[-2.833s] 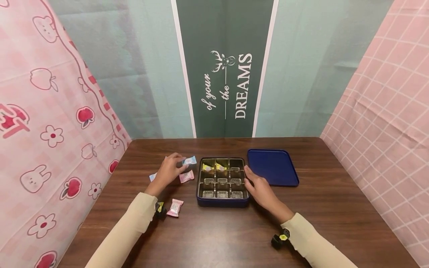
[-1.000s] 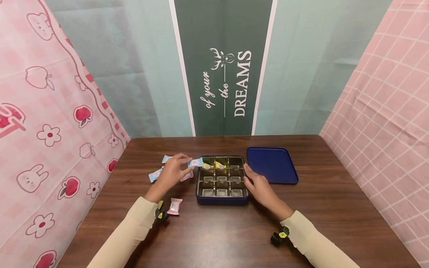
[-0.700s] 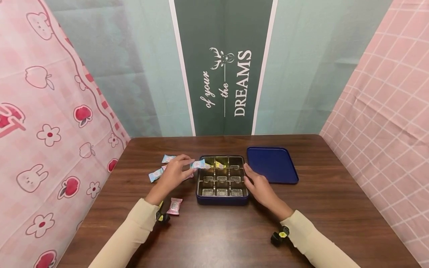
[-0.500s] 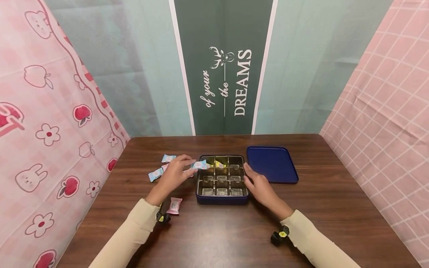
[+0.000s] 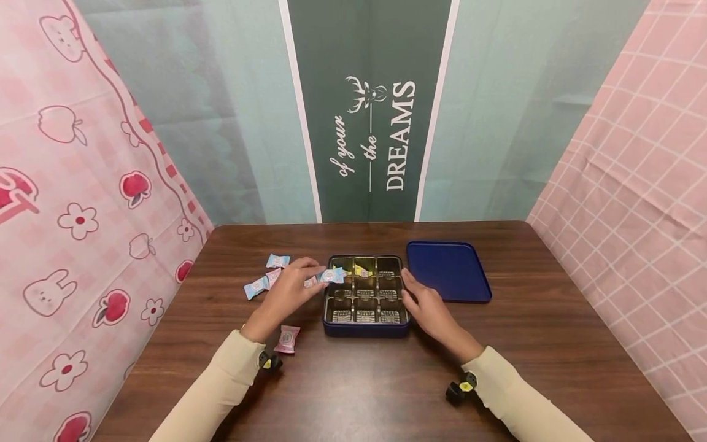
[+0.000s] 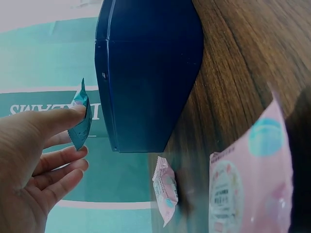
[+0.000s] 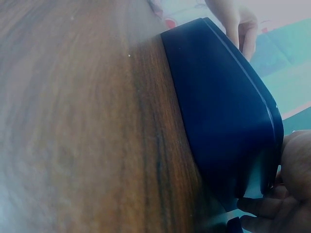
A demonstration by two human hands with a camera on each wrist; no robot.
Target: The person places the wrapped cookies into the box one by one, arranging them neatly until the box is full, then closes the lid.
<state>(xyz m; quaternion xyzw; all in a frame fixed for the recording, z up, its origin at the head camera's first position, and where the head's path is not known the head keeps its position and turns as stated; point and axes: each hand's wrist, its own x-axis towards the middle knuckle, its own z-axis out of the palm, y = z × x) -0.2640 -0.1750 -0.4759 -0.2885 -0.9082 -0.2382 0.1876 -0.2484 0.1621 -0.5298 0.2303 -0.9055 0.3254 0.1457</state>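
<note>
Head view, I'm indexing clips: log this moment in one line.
left hand: pinches blue packet; right hand: against tin's right side; yellow packets: inside, far row; lid: off, on table

I watch remotely as a person's left hand pinches a blue packet over the left edge of a nine-compartment tin on the bench; the right hand touches its right side, near a blue lid.
</note>
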